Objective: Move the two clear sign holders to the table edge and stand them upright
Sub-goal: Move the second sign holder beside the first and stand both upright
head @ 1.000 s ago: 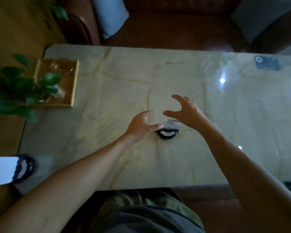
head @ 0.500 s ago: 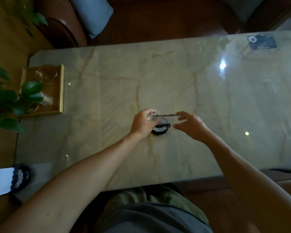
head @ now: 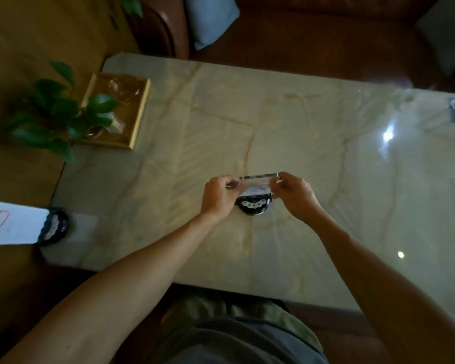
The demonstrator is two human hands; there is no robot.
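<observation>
Left hand: your left hand (head: pixel 219 197) pinches the left end of the clear acrylic sign holder with a black round emblem (head: pixel 256 191), fingertips pressed onto its edge.
Right hand: your right hand (head: pixel 294 194) pinches the opposite, right end of the same holder, thumb and fingers closed on it.
Held holder: it sits between both hands over the middle of the glossy cream marble-patterned table (head: pixel 313 143), well inside the near edge; whether its base touches the top cannot be told.
Second holder: another clear sign holder with a white card and a black emblem (head: pixel 24 227) sits at the table's left end, overhanging the corner.
Surroundings: a shallow wooden tray (head: pixel 138 115) rests at the far-left corner, partly behind a green leafy plant (head: pixel 61 114).
</observation>
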